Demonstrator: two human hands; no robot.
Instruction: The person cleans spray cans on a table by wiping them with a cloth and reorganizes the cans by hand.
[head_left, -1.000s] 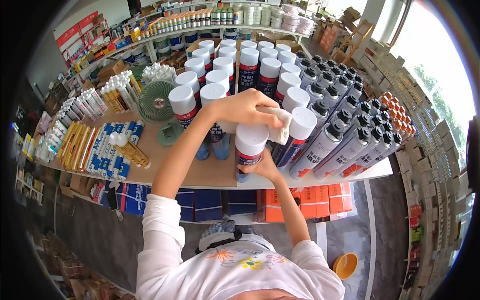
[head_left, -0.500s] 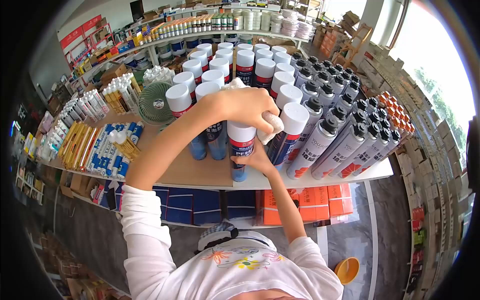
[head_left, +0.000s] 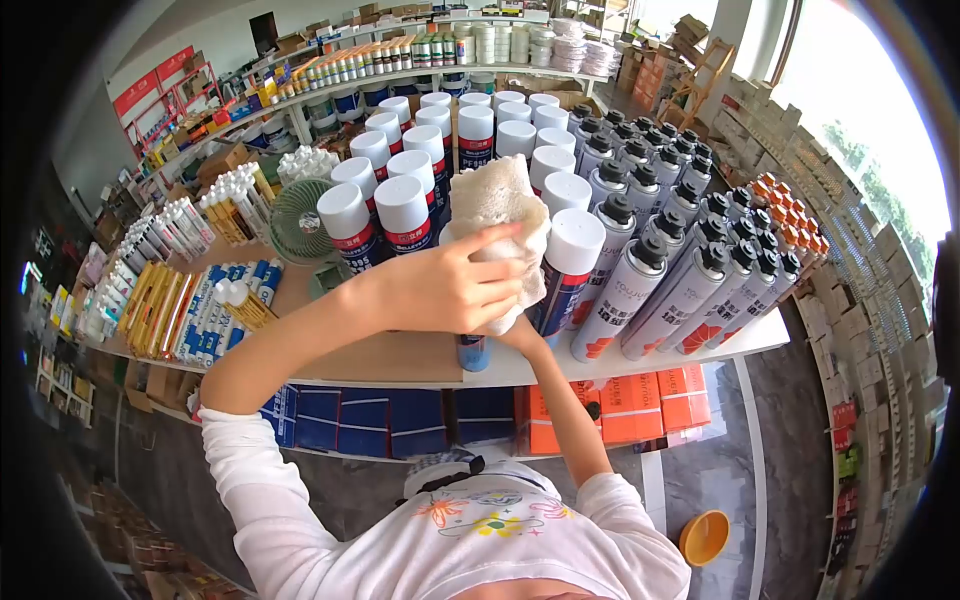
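Observation:
My left hand (head_left: 440, 290) grips a cream cloth (head_left: 495, 210) and presses it against a spray can. The cloth drapes over the can's cap and upper body, so only the can's blue bottom end (head_left: 472, 352) shows, standing at the front of the shelf board (head_left: 400, 355). My right hand (head_left: 520, 335) reaches up from below on the can's right side and holds its lower part. It is mostly hidden behind the cloth and my left hand.
Rows of white-capped spray cans (head_left: 400, 195) stand behind, with black-topped foam cans (head_left: 680, 265) to the right. A small green fan (head_left: 298, 215) and sealant tubes (head_left: 215, 300) lie left. Orange boxes (head_left: 640, 400) sit under the shelf. An orange basin (head_left: 705, 535) is on the floor.
My left hand has slid from the can's cap down its side. The cloth, bunched at the right before, now spreads over the can's top. The right hand stays on the can.

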